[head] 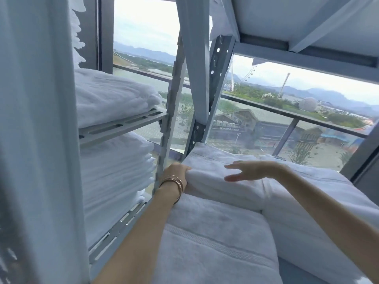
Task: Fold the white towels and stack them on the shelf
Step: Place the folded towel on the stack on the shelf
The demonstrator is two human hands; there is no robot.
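A folded white towel (217,173) lies on top of a stack on the shelf in front of me. My left hand (176,173), with bangles on the wrist, grips the towel's left edge, fingers tucked under the fold. My right hand (246,170) hovers flat just over the towel's top, fingers spread and empty. Below it lies another folded towel (215,238) with a woven band. A further stack of white towels (320,193) sits to the right under my right forearm.
A grey metal rack (121,126) at left holds stacked white linens (110,97) on two levels. Perforated grey uprights (193,78) stand just behind the towel. A shelf board (307,21) hangs overhead. A glass window with a railing is behind.
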